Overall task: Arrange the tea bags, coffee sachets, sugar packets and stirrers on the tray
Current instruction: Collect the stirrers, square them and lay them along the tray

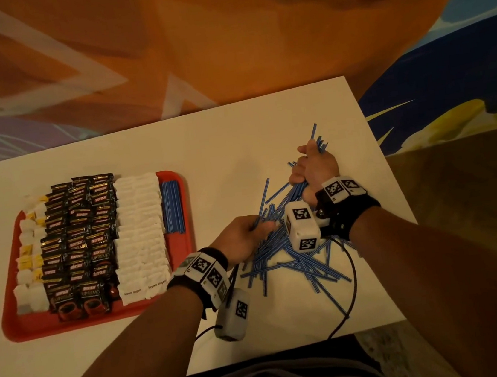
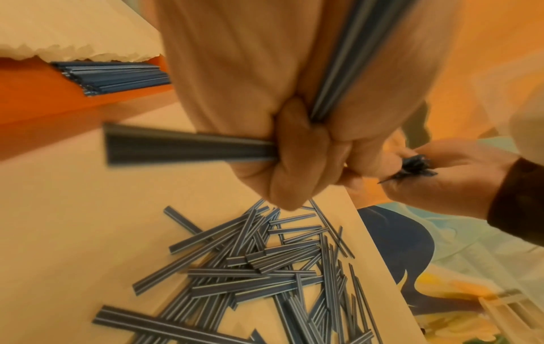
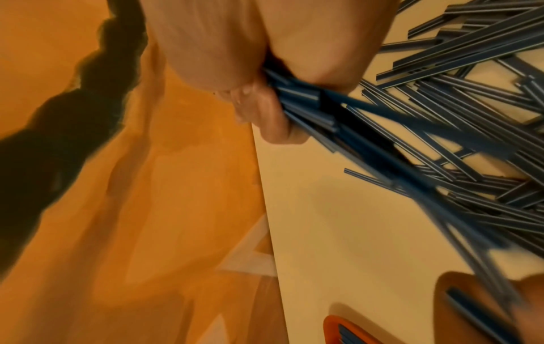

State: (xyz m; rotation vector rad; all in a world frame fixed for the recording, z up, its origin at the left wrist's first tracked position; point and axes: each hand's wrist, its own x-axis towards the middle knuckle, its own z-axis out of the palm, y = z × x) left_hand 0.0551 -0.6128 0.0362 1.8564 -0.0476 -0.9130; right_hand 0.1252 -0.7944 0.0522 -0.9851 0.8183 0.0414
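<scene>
Only the head view shows the red tray (image 1: 26, 328) with rows of dark sachets (image 1: 75, 241), white packets (image 1: 139, 226) and aligned thin blue stirrers (image 1: 172, 207). Right of the tray lies a loose stirrer pile (image 1: 291, 264). The right hand (image 1: 313, 167) fists a bundle; the left hand (image 1: 241, 239) pinches flat strips (image 2: 188, 145)

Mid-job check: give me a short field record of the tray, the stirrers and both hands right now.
tray: red plastic tray on the white table, left of the hands
tray contents: tea bags at left, black coffee sachets, white sugar packets, a neat row of blue stirrers at right
loose stirrers: scattered blue pile on the table
left hand: holds a few stirrers
right hand: grips a bundle of stirrers
</scene>
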